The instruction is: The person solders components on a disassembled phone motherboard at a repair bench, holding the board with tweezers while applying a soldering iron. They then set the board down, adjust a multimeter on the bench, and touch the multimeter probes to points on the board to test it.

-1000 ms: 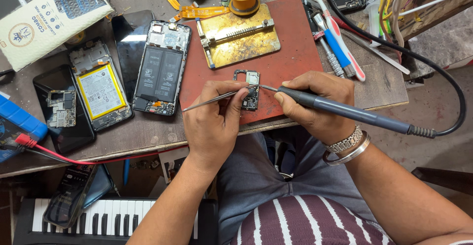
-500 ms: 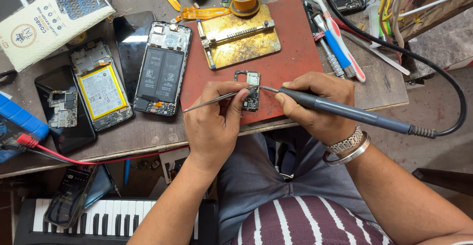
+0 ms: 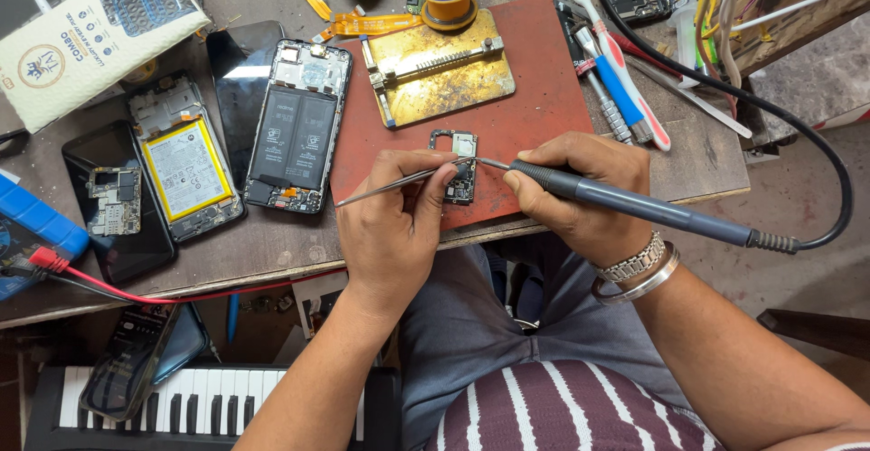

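Here, the left hand [image 3: 391, 233] pinches thin metal tweezers [image 3: 399, 182], fingers clamped on them, tips on the small dark circuit board [image 3: 462, 168] lying on the red-brown work mat [image 3: 544, 79]. The right hand [image 3: 589, 193] grips the grey corded soldering iron [image 3: 634, 204], its tip at the board.

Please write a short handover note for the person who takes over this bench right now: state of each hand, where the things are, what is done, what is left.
Left hand: grip shut on tweezers, tips at the small circuit board.
Right hand: grip shut on soldering iron, tip at the same board.
The board lies on the red mat, in front of the brass holder plate. Opened phones lie left of the mat.
Done: board out, on the mat.
Left: cannot tell whether the joint is finished.
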